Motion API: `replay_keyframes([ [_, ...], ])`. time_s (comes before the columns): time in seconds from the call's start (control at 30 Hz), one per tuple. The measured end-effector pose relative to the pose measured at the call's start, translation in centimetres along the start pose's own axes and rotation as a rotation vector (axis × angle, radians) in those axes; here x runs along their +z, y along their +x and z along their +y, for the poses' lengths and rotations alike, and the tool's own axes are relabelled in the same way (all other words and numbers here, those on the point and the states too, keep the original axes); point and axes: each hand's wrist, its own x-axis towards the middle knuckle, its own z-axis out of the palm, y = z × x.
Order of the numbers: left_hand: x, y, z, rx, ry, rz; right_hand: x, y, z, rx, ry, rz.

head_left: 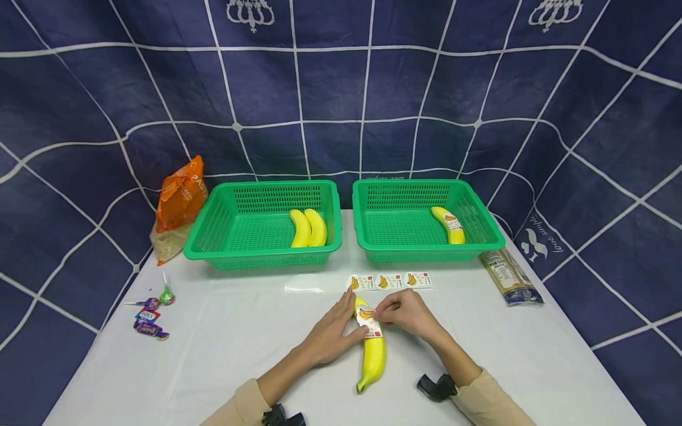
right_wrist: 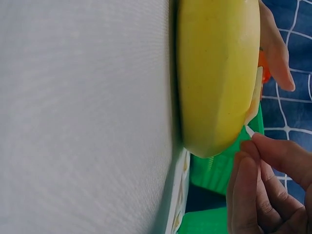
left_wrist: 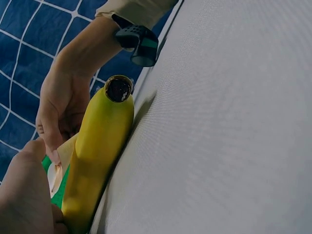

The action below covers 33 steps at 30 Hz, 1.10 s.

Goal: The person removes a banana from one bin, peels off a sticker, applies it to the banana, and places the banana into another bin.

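Two bare hands meet over a single banana [head_left: 372, 349] lying lengthwise on the white table [head_left: 533, 367], just in front of a strip of stickers [head_left: 391, 281]. The left hand [head_left: 331, 331] rests against the banana's left flank with its fingers extended and relaxed, steadying the fruit rather than curling round it; the left wrist view shows the banana's dark cut end [left_wrist: 118, 89] pointing toward the person's sleeve. The right hand [head_left: 407, 312] pinches the edge of a sticker [head_left: 370, 321] between thumb and fingertips [right_wrist: 253, 161], and the sticker already lies across the upper part of the banana, its white corner lifted slightly off the peel in the right wrist view. Behind the hands stand two green baskets side by side, close but apart: the left basket [head_left: 213, 231] holds two bananas [head_left: 308, 228] lying together against its right side, and the right basket [head_left: 482, 222] holds one banana with a sticker [head_left: 449, 225] near its right wall. An orange bag [head_left: 180, 195] leans at the table's far left corner beside the left basket, several wrapped lollipops [head_left: 151, 313] lie scattered near the left edge, and a long clear packet [head_left: 510, 276] lies by the right basket on the table's right side. Dark blue cloth with white lines [head_left: 341, 106] hangs all around the table.
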Motion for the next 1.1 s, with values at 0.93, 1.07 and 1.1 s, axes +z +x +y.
replay_keyframes([
  [0.93, 0.2, 0.1, -0.1, 0.016, 0.010, -0.002, 0.6, 0.7, 0.1, 0.088, 0.017, 0.007],
  [1.07, 0.2, 0.1, -0.2, 0.019, 0.015, 0.003, 0.7, 1.0, 0.4, 0.134, 0.054, -0.005],
  [1.1, 0.2, 0.1, -0.2, 0.017, 0.014, 0.001, 0.7, 1.1, 0.5, 0.145, 0.064, -0.010],
])
